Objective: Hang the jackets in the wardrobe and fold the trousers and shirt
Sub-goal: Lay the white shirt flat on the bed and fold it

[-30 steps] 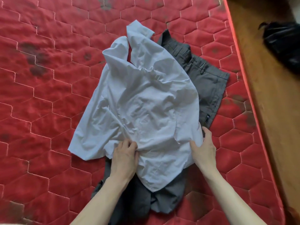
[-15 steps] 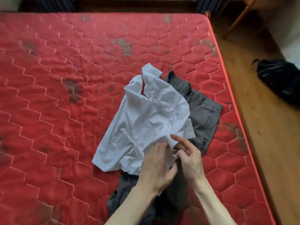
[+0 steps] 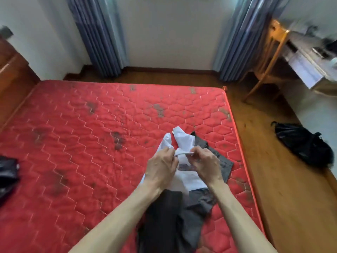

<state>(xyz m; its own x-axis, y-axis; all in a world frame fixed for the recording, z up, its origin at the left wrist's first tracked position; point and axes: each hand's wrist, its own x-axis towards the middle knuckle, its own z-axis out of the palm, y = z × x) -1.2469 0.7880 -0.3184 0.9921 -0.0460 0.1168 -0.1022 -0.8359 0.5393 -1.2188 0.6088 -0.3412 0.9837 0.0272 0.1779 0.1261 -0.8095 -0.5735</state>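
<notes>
White shirt (image 3: 184, 143) bunched and lifted off the red mattress (image 3: 82, 143), held up near the right edge of the bed, with its lower part draping down onto the grey trousers (image 3: 221, 164). Pinched along one narrow strip of edge, probably collar or hem, stretched taut between the two hands. Left hand (image 3: 161, 166) curled round the left end of that strip; right hand (image 3: 205, 161) curled round the right end, thumb and fingers closed on the cloth. Gripped close together like this most likely to find a clean edge and shake the crumpled cloth flat before folding. Rest of the shirt hidden behind the hands, so exact part held hard to tell.

Trousers spread under and beside the shirt, waistband end toward the far right, legs rumpled toward the near edge between the forearms. Not yet folded; left underneath, seemingly waiting their turn.

Further out: dark garment (image 3: 7, 175) at the left edge of the mattress, well apart, possibly one of the jackets. Black bag (image 3: 302, 145) on the wooden floor to the right. Wooden chair (image 3: 269, 59) and a desk (image 3: 310, 57) in the far right corner, blue curtains (image 3: 98, 33) against the back wall. No wardrobe in view.
</notes>
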